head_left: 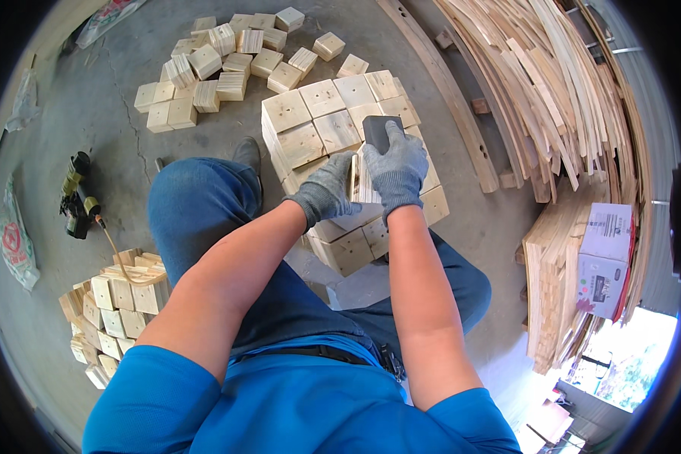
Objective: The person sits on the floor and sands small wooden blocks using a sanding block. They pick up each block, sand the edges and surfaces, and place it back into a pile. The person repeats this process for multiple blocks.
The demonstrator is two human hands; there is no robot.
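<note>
Both my hands wear grey knit gloves. In my right hand (pixel 397 163) is a dark grey rectangular block (pixel 374 130), which looks like a sanding block, with the fingers closed over it. My left hand (pixel 327 189) is closed against the left side of a pale wooden block (pixel 365 181) with striped grain, standing tilted between the two hands. Under and around them is a squared stack of wooden blocks (pixel 301 142), many with a small hole in the top face. The left fingertips are partly hidden behind the block.
Loose wooden blocks (pixel 231 85) lie scattered on the concrete floor ahead. At the left are a cordless power tool (pixel 76 197), an orange hose (pixel 113 242) and another block pile (pixel 117 310). Long wooden strips (pixel 522 83) and a cardboard box (pixel 605 261) stand to the right.
</note>
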